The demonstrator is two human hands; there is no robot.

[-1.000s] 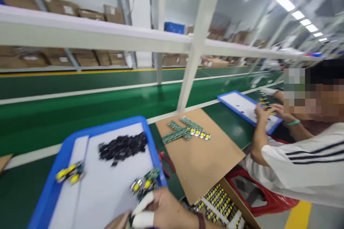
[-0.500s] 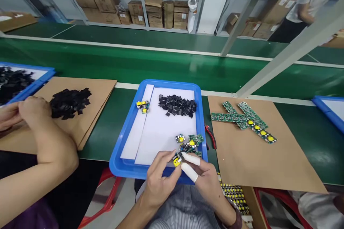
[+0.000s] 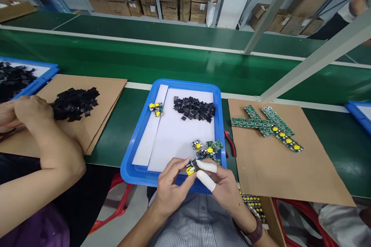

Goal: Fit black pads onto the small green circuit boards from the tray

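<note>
From my remote feed, the left hand (image 3: 171,185) and cot-capped right hand (image 3: 223,187) pinch a small yellow-topped board (image 3: 190,169) between clenched fingers (image 3: 206,166), just short of the blue tray (image 3: 136,131), loose boards (image 3: 207,149) lying beyond for easy reach

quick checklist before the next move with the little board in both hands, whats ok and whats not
1. Board held by both hands: ok. Left hand and right hand pinch the small board over the near rim of the blue tray.
2. Finger cots on: ok for the right hand, two white cots; none seen on the left.
3. Black parts at hand: ok. A pile lies at the tray's far end.
4. More boards ready: ok. A cluster lies just beyond the hands.
5. Black part seated on the held board: cannot tell, fingers cover it.
6. Neighbour clear: ok. The co-worker's hands stay at the left cardboard.
</note>
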